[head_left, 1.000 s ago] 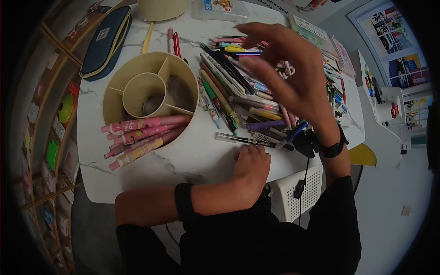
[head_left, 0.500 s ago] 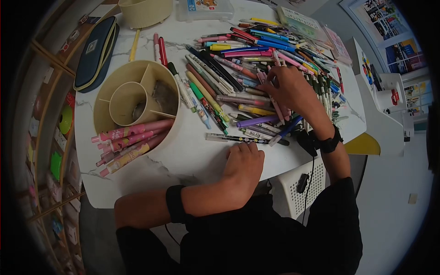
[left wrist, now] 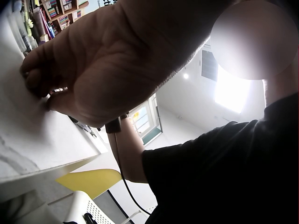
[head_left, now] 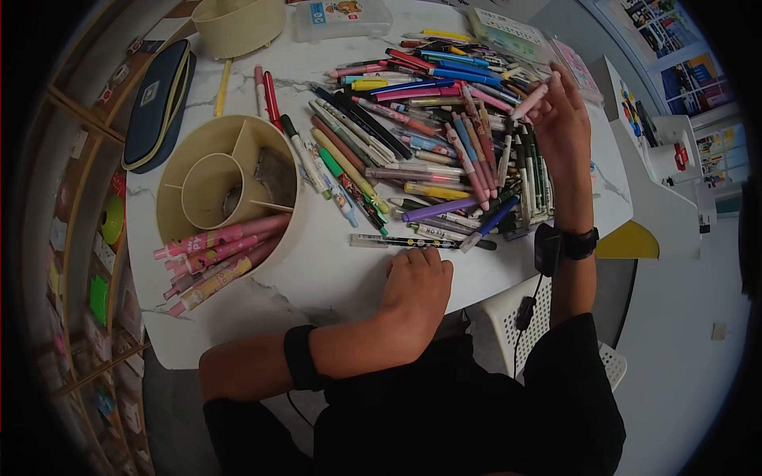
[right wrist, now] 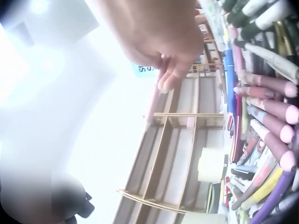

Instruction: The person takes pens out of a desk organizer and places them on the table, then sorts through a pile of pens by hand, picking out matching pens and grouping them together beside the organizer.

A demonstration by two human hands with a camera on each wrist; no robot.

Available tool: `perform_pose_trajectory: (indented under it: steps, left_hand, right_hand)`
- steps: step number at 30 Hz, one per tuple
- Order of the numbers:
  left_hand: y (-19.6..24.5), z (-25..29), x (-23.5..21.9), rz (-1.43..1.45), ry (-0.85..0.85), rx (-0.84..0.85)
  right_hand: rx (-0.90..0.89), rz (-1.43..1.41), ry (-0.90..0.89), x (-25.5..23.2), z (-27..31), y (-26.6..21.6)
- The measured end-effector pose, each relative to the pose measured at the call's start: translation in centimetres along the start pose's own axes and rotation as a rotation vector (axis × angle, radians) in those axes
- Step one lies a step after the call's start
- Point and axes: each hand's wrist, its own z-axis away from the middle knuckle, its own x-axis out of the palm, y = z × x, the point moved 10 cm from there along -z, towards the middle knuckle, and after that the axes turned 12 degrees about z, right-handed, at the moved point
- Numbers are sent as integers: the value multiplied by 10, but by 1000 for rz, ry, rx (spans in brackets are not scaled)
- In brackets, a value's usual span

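Observation:
My right hand (head_left: 565, 131) is raised over the right side of a pen pile and pinches a pink pen (head_left: 530, 103) between thumb and fingers. In the right wrist view the same pen (right wrist: 153, 100) juts from the fingertips of the hand (right wrist: 163, 42). Below and left of it, several pink-tipped pens (head_left: 468, 159) lie side by side on the pile. My left hand (head_left: 418, 289) rests on the table near the front edge, fingers loosely curled and holding nothing, beside a clear-capped black pen (head_left: 405, 242). The left wrist view shows that hand (left wrist: 103, 65) close up.
A round beige organizer (head_left: 168, 159) with pink pens (head_left: 214, 270) leaning in one section stands at the left. Behind it are a dark blue pencil case (head_left: 156, 103), another beige container (head_left: 238, 28) and a clear plastic box (head_left: 341, 22). A white perforated chair (head_left: 516, 317) is by the front edge.
My right hand has risen from the pile and moved right, now with a pink pen in its fingers. The left hand stays at the table edge. The head view has shifted slightly.

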Motion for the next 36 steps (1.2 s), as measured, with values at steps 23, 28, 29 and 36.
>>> perform_pose_trajectory:
  steps: [23,28,29,36]
  left_hand:
    - [-3,-8,6,-56,207,-149]
    - [0,-9,14,-165,-132,-73]
    - [-2,-9,23,-165,-132,-71]
    - [0,2,4,-63,287,-51]
  right_hand:
    - [-1166,591,-937,301,175,-105]
    - [-1203,627,-1007,315,186,-94]
    - [-1224,717,-1048,320,191,-88]
    - [-1250,748,-1020,325,202,-77]
